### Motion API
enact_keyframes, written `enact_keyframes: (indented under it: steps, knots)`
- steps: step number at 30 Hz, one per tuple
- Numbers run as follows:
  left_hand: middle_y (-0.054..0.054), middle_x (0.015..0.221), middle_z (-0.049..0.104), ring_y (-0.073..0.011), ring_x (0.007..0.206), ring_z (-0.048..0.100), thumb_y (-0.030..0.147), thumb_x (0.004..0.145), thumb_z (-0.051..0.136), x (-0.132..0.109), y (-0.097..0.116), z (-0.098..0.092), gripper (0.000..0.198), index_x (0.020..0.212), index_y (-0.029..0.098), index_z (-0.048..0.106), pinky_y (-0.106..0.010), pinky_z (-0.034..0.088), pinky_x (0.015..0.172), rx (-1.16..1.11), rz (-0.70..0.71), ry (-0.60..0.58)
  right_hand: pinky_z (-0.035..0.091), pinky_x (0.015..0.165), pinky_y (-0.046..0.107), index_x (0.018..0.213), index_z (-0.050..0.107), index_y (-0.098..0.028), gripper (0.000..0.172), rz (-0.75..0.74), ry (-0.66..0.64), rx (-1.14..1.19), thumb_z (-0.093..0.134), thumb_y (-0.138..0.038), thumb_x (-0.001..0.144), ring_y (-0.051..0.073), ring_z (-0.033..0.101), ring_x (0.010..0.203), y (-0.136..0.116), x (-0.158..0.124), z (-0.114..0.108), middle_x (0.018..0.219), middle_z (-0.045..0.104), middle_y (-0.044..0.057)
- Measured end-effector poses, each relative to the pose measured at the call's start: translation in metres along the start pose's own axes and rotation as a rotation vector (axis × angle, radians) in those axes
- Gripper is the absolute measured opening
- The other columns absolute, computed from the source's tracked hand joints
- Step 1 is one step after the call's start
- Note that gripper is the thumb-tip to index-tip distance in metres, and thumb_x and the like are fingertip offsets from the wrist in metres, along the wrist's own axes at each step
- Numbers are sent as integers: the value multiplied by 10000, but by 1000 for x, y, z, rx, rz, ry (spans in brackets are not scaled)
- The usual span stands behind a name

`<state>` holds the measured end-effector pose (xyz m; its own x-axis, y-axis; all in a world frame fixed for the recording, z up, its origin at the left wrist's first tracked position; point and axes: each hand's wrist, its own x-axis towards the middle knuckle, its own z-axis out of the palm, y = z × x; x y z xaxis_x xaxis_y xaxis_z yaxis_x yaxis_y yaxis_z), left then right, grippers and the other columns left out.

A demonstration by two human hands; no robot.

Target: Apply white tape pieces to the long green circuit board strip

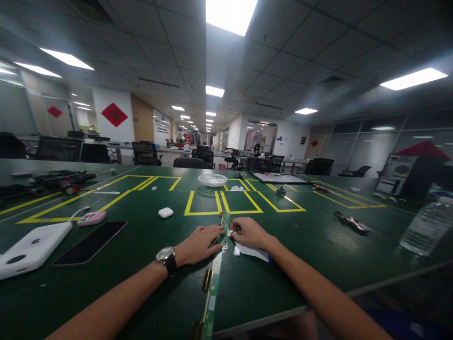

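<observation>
A long, narrow green circuit board (214, 283) lies on the green table, running from the near edge away from me. Brown-gold flex tabs (207, 280) stick out along its left side. My left hand (201, 243), with a watch (166, 257) on the wrist, grips the board's far part between thumb and fingers. Close by on the right, my right hand (250, 232) is closed in a pinch on a small white piece (230, 233) against the board's right edge; its kind is unclear. Under that hand lies a white and blue packet (253, 252), partly covered.
To the left lie a phone (91, 243), a white device with a cable (33, 248), a pink case (91, 218) and a white earbud case (165, 213). A white basket (212, 180) stands ahead. On the right are a tool (352, 222) and a water bottle (426, 224).
</observation>
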<state>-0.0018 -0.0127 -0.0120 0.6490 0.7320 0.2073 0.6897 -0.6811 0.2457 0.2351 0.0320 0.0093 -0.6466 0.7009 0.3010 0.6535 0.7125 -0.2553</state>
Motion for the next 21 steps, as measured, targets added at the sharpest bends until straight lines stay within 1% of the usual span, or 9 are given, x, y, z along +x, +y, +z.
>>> enact_keyframes:
  steps: [4, 8, 14, 18, 21]
  knots:
    - [-56, 1546, 341, -253, 1415, 303, 493, 1005, 373, 1, -3, -2, 485, 1446, 292, 367, -429, 254, 1074, -15, 27, -43, 366, 627, 220, 810, 657, -159, 100, -64, -2, 19, 661, -254, 781, 131, 550, 687, 5, 2, 3, 772, 648, 26]
    - [-47, 1559, 314, -255, 1424, 285, 478, 1007, 375, 3, -8, -5, 489, 1461, 299, 340, -436, 251, 1066, -37, 59, -88, 369, 639, 216, 760, 655, -153, 115, -99, -36, 50, 659, -261, 801, 121, 552, 679, 10, 2, 3, 749, 644, 15]
    - [-64, 1554, 321, -260, 1427, 277, 462, 1014, 359, 3, -4, -6, 496, 1481, 298, 323, -436, 250, 1059, -46, 78, -81, 373, 649, 219, 753, 653, -154, 118, -101, -11, 30, 669, -263, 797, 127, 556, 692, 8, 1, 3, 739, 644, 15]
    - [-67, 1553, 323, -258, 1427, 277, 465, 1017, 347, 1, 0, -6, 487, 1470, 286, 352, -446, 243, 1070, -43, 60, -58, 382, 656, 218, 760, 651, -158, 101, -102, 24, 33, 659, -249, 803, 127, 557, 701, 7, 0, 7, 754, 644, 16]
    - [-62, 1556, 317, -263, 1428, 276, 468, 1016, 348, -1, 2, -6, 482, 1466, 295, 360, -456, 235, 1080, -56, 57, -53, 390, 646, 221, 778, 660, -159, 103, -91, 18, 32, 667, -258, 806, 129, 554, 694, 9, 0, 7, 768, 641, 20]
